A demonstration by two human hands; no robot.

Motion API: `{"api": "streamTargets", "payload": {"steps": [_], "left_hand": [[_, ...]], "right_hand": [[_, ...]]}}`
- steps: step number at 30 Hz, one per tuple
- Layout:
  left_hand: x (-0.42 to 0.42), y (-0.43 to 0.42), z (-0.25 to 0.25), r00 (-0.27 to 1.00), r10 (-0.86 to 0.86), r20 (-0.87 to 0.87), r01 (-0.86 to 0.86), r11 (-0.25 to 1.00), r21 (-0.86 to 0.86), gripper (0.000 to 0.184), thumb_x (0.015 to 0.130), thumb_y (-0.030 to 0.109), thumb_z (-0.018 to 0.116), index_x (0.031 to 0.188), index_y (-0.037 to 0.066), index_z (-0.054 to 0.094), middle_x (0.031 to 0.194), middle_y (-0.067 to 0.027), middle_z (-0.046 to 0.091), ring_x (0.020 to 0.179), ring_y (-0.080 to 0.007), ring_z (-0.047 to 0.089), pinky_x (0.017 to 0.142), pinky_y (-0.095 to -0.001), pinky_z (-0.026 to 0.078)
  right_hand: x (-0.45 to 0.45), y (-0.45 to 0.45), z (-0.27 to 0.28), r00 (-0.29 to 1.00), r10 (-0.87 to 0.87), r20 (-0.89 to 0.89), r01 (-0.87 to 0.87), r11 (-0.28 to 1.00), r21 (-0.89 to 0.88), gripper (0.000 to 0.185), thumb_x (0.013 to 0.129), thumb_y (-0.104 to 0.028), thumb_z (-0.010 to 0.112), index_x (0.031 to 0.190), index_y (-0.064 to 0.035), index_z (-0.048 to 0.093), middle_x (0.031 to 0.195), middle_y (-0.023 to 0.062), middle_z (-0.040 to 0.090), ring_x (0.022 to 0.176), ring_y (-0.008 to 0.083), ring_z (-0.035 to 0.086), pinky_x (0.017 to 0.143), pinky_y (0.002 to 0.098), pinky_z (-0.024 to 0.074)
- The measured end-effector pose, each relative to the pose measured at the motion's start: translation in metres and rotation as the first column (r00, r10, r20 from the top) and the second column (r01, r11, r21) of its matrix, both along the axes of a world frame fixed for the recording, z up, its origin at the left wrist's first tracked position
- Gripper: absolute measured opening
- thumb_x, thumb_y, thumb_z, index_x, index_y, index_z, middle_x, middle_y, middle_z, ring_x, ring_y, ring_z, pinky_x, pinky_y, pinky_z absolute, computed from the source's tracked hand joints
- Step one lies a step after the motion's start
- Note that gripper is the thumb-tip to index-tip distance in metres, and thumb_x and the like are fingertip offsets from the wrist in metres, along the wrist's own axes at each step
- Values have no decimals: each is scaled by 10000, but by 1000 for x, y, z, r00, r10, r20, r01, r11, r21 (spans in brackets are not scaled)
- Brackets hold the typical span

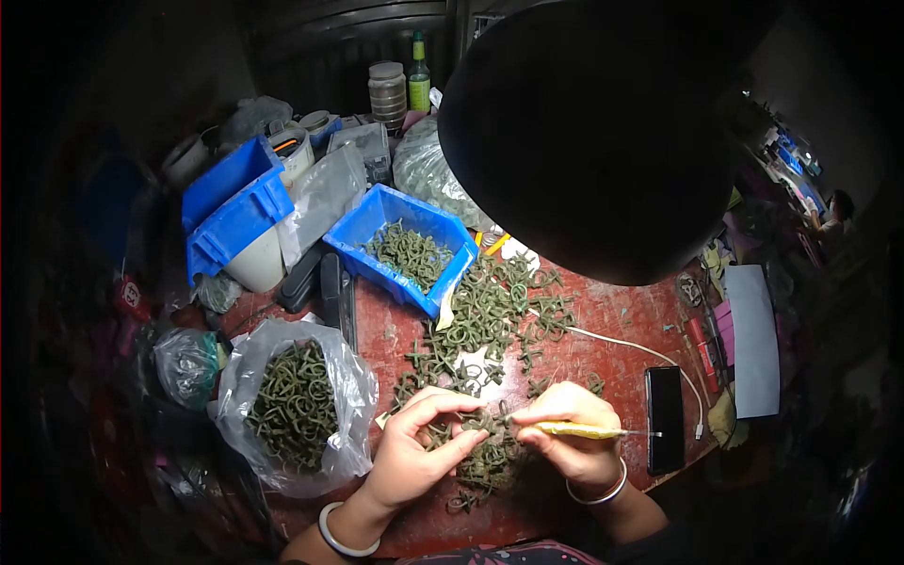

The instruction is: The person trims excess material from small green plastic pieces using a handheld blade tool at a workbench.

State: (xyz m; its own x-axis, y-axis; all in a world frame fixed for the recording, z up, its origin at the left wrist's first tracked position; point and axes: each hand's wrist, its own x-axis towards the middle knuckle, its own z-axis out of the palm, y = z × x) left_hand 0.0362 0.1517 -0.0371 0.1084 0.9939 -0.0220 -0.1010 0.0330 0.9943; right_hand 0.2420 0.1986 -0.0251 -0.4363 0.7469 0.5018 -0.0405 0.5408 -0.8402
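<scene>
At lower centre, the left hand's (414, 452) fingers stand narrow about green pieces (490, 461), grip unclear; the right hand's (572, 424) fingers hold a yellow-handled tool (586, 431). Piece-by-piece handling seems in hand, the next move calling for steadiness. Beyond, left of centre, a blue bin (384, 277) holds more.

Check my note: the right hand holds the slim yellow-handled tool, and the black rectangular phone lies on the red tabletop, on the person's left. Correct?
The side is wrong: the head view shows the black rectangular phone on the person's right. It lies on the red tabletop, and the right hand holds the slim yellow-handled tool.
</scene>
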Motion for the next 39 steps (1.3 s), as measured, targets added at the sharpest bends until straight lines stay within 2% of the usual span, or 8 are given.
{"api": "streamTargets", "payload": {"steps": [2,6,11,16,21,25,30,39], "left_hand": [[2,1,-3,992,48,-116,-27,984,173,310,777,-45,709,1074,21,651,1010,-43,576,803,-71,532,650,-202,473],[4,0,1,977,124,-173,-84,971,222,300,742,-64,715,1030,5,662,965,-56,575,760,-94,529,699,-223,439],[3,1,-4,977,111,-185,-55,958,283,294,758,-54,715,1040,4,656,971,-53,574,750,-79,526,629,-204,442],[1,-4,-1,978,-23,206,53,988,-143,304,813,-55,682,1100,17,611,962,-57,615,624,-34,503,409,-154,362],[3,-4,4,922,-35,384,111,978,-177,327,835,-65,651,1143,19,580,971,-62,630,592,-29,493,423,-151,371],[2,-4,2,874,-15,485,161,952,-261,322,855,-57,629,1161,25,574,1013,-81,639,598,-34,497,423,-147,370],[-1,-4,5,839,-25,544,234,918,-320,331,869,-31,620,1191,21,562,1000,-86,635,624,-48,502,425,-140,366],[-7,-3,-5,724,-50,688,334,898,-287,326,939,39,552,1256,-31,529,1057,-122,633,663,-47,461,446,-126,352]], "right_hand": [[0,0,1,969,-216,120,199,970,140,202,726,5,760,923,4,714,831,105,699,691,202,633,619,293,485],[1,-2,2,999,-3,44,2,1000,28,189,727,10,757,909,-10,712,830,98,699,675,196,623,607,292,481],[0,1,-1,979,-180,93,170,980,106,198,728,17,754,920,-4,707,825,91,699,677,187,622,611,286,479],[1,-1,0,995,77,-66,-84,990,-112,207,762,18,730,968,13,703,855,124,692,726,194,646,651,282,495],[2,-2,1,997,-66,38,71,987,-142,192,776,33,712,967,22,698,904,130,696,773,187,661,693,282,517],[1,-1,-3,983,131,-127,-148,981,-129,231,764,24,728,993,15,700,896,137,693,789,205,660,700,286,508],[-4,-10,-1,962,-257,93,257,966,14,203,772,-45,739,957,26,693,835,115,672,714,192,597,656,304,462],[3,1,-8,994,29,-102,-38,995,-88,194,742,20,729,934,9,704,872,108,700,737,209,627,669,312,486]]}}
